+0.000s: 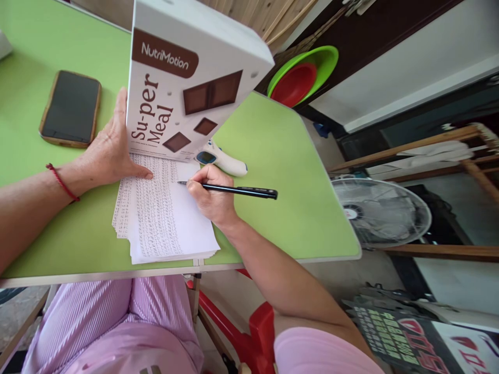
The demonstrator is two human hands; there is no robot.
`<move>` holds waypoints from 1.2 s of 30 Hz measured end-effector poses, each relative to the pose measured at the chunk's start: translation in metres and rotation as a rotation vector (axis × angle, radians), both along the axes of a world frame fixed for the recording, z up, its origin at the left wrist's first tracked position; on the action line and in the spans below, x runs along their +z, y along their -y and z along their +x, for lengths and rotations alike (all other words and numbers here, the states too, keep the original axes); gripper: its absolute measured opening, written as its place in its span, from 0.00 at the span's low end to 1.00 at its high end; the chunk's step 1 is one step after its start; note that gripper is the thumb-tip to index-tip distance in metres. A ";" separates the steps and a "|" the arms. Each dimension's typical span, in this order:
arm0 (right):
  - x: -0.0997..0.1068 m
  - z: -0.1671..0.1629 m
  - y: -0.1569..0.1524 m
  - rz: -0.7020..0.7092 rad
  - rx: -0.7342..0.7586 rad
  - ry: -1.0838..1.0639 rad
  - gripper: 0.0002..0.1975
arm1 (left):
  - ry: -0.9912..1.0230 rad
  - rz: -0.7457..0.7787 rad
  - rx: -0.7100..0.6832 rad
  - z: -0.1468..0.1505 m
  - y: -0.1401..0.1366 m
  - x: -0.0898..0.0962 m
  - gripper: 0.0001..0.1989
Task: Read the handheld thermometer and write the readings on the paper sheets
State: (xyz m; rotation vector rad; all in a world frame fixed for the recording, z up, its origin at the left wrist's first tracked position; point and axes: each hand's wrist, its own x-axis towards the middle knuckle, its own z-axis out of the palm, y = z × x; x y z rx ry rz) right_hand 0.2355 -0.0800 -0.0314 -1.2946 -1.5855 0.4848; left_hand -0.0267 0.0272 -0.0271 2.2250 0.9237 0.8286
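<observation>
My right hand [213,195] grips a black pen [249,191], its tip over the top sheet of a stack of paper [195,223]. Rows of handwriting cover the left part of that sheet, while the right part is blank. My left hand [113,145] is spread at the lower left edge of a white box [163,111] printed "NutriMotion Su-per Meal". Its thumb rests on the paper, and the other fingers are partly hidden against the box. The box stands upright on the far end of the stack. Behind my right hand lies a white handheld device [230,162] with a small dark display.
A phone [70,108] in a brown case lies left of the box on the green table [288,208]. Beyond the table's right edge are a fan [384,212], a green basin [327,62] and a red basin [294,83]. A red stool [261,332] stands below.
</observation>
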 end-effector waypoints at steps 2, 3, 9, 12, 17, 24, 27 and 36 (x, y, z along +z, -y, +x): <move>0.000 -0.001 0.000 0.002 -0.002 -0.005 0.11 | -0.001 -0.010 -0.002 0.000 0.000 0.001 0.83; 0.000 -0.002 0.000 0.001 -0.004 -0.006 0.11 | -0.002 -0.016 -0.004 0.001 0.000 0.002 0.84; 0.000 0.000 0.001 -0.050 -0.032 -0.005 0.13 | -0.006 -0.031 -0.001 0.004 0.003 0.007 0.84; 0.000 0.002 0.000 -0.064 -0.054 0.006 0.13 | -0.002 -0.028 0.004 0.004 0.005 0.008 0.82; 0.001 0.002 0.000 -0.053 -0.051 0.057 0.13 | -0.013 -0.034 0.008 0.004 0.004 0.008 0.82; 0.003 0.002 0.000 -0.060 -0.002 0.036 0.08 | -0.011 -0.016 0.006 0.002 0.003 0.005 0.81; 0.004 0.003 0.000 -0.075 -0.009 0.052 0.07 | 0.006 0.015 -0.005 0.000 0.001 0.002 0.80; 0.016 0.022 0.000 0.183 0.032 0.356 0.03 | -0.048 -0.004 0.030 0.003 0.004 0.008 0.72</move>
